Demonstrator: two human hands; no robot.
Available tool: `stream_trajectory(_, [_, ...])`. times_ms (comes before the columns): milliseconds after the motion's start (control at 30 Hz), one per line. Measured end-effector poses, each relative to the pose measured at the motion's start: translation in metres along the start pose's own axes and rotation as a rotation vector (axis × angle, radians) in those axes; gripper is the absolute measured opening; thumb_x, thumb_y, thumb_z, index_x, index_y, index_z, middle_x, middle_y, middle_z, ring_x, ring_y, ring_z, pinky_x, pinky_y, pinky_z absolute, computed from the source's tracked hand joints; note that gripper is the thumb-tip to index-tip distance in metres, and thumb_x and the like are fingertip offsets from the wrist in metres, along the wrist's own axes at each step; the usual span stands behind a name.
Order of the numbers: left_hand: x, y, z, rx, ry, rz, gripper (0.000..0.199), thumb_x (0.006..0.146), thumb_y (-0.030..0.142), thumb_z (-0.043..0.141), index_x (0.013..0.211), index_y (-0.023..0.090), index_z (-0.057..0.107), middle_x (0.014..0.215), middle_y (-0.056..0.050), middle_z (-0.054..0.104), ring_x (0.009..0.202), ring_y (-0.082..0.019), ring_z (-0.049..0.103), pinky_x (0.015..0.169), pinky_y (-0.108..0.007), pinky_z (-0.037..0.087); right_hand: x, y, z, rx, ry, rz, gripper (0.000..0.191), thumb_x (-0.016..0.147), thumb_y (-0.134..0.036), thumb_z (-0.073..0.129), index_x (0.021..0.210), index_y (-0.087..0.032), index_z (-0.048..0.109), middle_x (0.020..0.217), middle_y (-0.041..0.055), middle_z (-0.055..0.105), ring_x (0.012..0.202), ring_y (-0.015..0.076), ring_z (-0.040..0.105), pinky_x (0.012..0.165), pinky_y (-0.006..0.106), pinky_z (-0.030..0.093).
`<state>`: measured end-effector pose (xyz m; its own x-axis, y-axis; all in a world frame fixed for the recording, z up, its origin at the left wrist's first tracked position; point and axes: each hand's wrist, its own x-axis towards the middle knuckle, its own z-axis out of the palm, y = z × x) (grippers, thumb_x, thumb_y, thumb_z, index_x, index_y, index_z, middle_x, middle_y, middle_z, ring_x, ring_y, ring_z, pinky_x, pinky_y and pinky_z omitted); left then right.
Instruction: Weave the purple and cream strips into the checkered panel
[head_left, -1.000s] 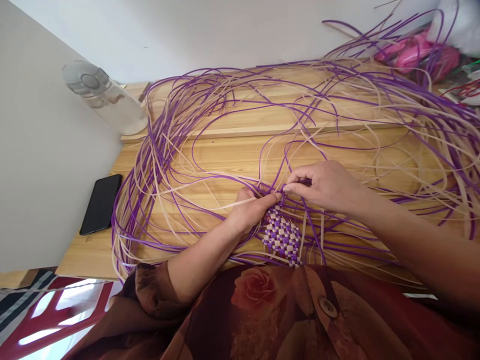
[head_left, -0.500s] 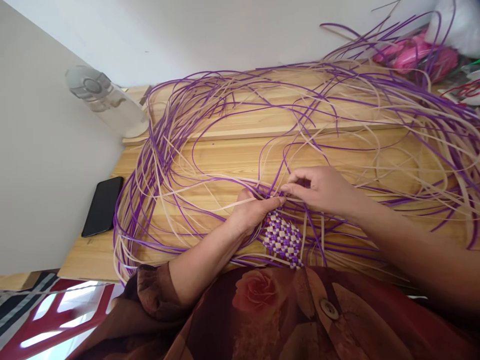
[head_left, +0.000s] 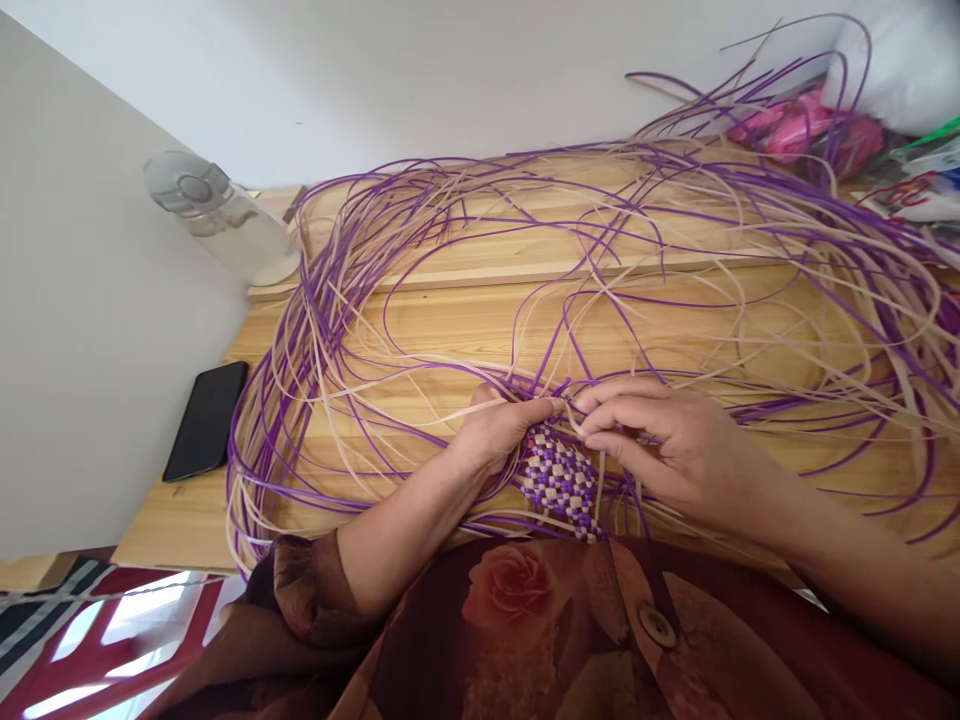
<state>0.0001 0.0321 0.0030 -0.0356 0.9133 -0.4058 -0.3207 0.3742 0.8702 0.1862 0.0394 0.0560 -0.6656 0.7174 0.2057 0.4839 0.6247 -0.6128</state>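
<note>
A small woven piece (head_left: 559, 480) of purple and cream strips, in a checkered pattern, lies close to my body. My left hand (head_left: 499, 425) grips its far left edge, thumb on top, with several strips running under and past the fingers. At the far right edge, my right hand (head_left: 645, 430) pinches a cream strip (head_left: 574, 418) between thumb and fingers, and the strip bends there. Long loose purple and cream strips (head_left: 322, 270) fan out from the weave in wide loops to both sides. Fingers hide part of the weave's far edge.
A clear bottle with a grey lid (head_left: 225, 215) leans at the back left by the wall. A black phone (head_left: 206, 420) lies on the wooden table (head_left: 169, 520) at the left. Pink material in plastic bags (head_left: 802, 125) sits at the back right.
My right hand has shifted right and toward my body, and now pinches a cream strip bent at the weave's edge. My left hand keeps its grip. The view has shifted slightly.
</note>
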Motion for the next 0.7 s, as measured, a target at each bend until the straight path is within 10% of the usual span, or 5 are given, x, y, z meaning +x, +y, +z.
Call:
stream_trajectory(300, [-0.001,0.001,-0.001,-0.064,-0.086,0.000,0.030,0.058,0.027,0.085,0.081,0.011,0.074,0.083,-0.012,0.076,0.069,-0.024,0.070,0.069,-0.036,0.056,0.027,0.022,0.018,0.620,0.119,0.523,0.021,0.082,-0.035,0.069,0.089,-0.016,0.062,0.070,0.0033,0.070,0.059,0.0123,0.063,0.055,0.022,0.046])
stream_trajectory(700, [0.001,-0.002,0.000,-0.044,-0.091,0.085,0.026,0.059,0.024,0.083,0.080,0.014,0.074,0.083,-0.010,0.075,0.070,-0.024,0.069,0.073,-0.038,0.055,0.035,0.019,0.004,0.425,-0.090,0.499,0.030,0.081,-0.025,0.063,0.109,-0.017,0.061,0.073,0.0032,0.073,0.064,0.0166,0.067,0.060,0.026,0.049])
